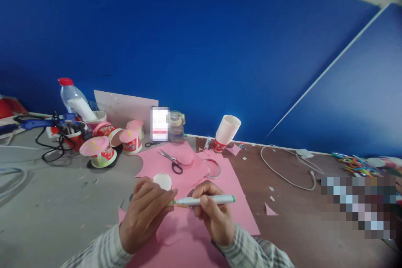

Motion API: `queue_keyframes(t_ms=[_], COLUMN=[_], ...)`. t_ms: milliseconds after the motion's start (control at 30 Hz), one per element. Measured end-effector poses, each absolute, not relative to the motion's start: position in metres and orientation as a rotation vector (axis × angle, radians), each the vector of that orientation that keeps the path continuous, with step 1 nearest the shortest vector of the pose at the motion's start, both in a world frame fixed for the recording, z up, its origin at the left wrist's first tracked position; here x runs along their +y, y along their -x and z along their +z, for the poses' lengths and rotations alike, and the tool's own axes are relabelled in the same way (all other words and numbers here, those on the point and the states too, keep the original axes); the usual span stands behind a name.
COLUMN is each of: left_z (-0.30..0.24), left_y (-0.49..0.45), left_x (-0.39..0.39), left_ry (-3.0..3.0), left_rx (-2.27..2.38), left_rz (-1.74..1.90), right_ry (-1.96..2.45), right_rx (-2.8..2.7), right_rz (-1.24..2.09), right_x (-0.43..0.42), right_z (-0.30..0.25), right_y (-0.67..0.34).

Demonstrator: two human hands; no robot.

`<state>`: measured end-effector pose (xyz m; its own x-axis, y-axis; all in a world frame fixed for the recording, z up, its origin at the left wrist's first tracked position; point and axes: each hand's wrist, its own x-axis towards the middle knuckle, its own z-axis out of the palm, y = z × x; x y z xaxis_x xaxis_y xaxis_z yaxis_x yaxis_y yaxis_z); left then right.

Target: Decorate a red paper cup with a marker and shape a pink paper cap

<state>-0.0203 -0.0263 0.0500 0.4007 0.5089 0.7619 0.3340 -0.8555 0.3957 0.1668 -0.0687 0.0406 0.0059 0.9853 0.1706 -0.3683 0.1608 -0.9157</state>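
My left hand [143, 213] curls over a white paper cup [162, 181] whose round bottom shows above my fingers, pressing it onto pink paper [232, 201]. My right hand [213, 213] is closed around a white marker [207, 200] with a green end, lying sideways with its tip toward the cup. Black-handled scissors [171, 161] lie on the pink paper just beyond my hands.
Pink-topped red cups [99, 150] stand at the left near a glue gun [40, 123], a bottle [70, 94] and black cables. A stack of paper cups [226, 132] leans at the back. A white cable [289, 171] and coloured sticks [358, 163] lie at the right.
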Motion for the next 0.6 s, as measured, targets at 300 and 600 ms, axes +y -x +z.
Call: queue_keyframes(t_ms=[300, 600], left_z=[0.05, 0.049], left_y=[0.022, 0.02], left_x=[-0.028, -0.036], left_ry=[-2.483, -2.818], left_rx=[0.729, 0.59], left_rz=[1.395, 1.352], right_ry=[0.766, 0.84], right_rx=[-1.039, -1.086], right_rz=[1.287, 1.414], right_x=[-0.065, -0.075], right_z=[0.046, 0.049], right_y=[-0.172, -0.16])
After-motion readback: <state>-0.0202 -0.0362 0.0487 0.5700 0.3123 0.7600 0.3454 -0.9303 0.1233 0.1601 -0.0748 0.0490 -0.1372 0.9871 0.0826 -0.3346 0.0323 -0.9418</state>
